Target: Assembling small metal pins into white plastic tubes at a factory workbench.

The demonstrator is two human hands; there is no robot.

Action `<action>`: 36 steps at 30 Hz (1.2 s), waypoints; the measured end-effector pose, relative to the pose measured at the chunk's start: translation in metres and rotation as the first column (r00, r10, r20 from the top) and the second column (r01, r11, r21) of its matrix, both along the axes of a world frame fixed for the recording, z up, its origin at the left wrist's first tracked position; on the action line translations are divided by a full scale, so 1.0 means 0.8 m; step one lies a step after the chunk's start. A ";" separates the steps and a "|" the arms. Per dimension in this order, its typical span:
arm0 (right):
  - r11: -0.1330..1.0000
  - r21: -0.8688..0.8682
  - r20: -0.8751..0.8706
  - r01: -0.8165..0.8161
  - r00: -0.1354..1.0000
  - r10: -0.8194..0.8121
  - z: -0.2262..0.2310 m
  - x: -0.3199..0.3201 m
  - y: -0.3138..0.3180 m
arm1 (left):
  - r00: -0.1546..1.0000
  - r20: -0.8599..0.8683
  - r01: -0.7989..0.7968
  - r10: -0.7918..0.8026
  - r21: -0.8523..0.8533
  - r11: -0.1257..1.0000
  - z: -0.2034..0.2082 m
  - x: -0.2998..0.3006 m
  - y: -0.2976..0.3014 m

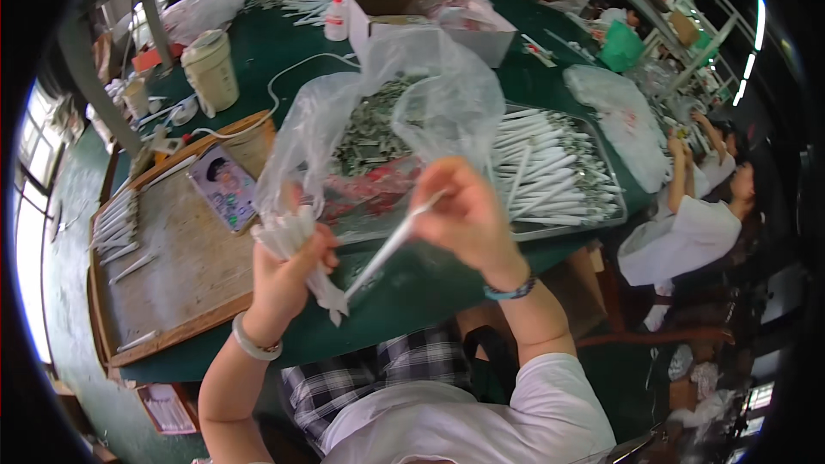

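My left hand (284,279) is closed around a bundle of slim white tapered sticks (285,230). One more white stick (382,256) is pinched in my right hand (468,219), slanting down so its lower end is beside the bottom of the bundle. Whether the two touch I cannot tell. Just beyond my hands lies an open clear plastic bag (460,120) with many small grey-green pieces (369,133) and something red near its front. To its right, a metal tray (571,228) holds piled white sticks (550,163) with greyish ends.
On the left, a wooden board (163,258) with raised edges carries a phone-like item (225,189) and several white sticks. Farther back stand a lidded cup (210,73), a red-capped bottle (336,17) and a cardboard box (485,39). Other people sit across and at right.
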State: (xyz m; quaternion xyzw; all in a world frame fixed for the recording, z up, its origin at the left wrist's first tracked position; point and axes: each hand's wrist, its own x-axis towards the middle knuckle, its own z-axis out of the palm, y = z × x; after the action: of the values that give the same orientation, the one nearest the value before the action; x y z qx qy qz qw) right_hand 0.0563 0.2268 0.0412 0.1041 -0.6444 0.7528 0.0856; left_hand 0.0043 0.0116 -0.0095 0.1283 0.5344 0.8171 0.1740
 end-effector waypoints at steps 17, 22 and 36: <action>-0.487 0.701 -0.676 0.521 0.704 -0.219 0.000 0.025 0.204 | 1.000 0.007 -0.003 0.003 0.052 0.999 0.004 -0.003 0.003; -0.444 0.820 -0.453 0.362 0.884 -0.117 -0.006 0.020 0.220 | 1.000 0.006 0.027 -0.027 0.081 0.996 0.005 -0.002 0.003; -0.401 0.862 -0.371 0.310 0.925 -0.082 -0.006 0.088 0.217 | 1.000 0.013 0.014 -0.016 0.094 0.996 0.010 -0.002 0.001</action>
State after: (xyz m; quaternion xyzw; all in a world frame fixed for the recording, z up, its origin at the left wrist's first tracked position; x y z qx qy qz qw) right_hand 0.1267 0.4006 0.0362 0.0624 -0.9778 -0.1406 0.1423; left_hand 0.0029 0.0123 -0.0017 0.1349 0.4934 0.8407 0.1775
